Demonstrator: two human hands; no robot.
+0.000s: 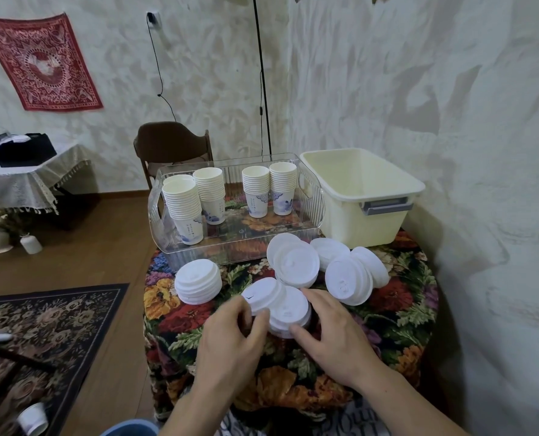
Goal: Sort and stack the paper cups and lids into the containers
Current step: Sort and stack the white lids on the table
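**Both hands on a pile of lids**

The left hand (230,333) curls its fingers around a tilted stack of white lids (263,295), and the right hand (334,333) grips the lid pile (290,313) just beside it, thumb at the near edge. More lids (296,262) lie in loose stacks on the flowered tablecloth (397,309). Stacked paper cups (183,201) stand in the clear container (312,196); their blue print is too small to read. The cream tub (365,221) stands at the right.
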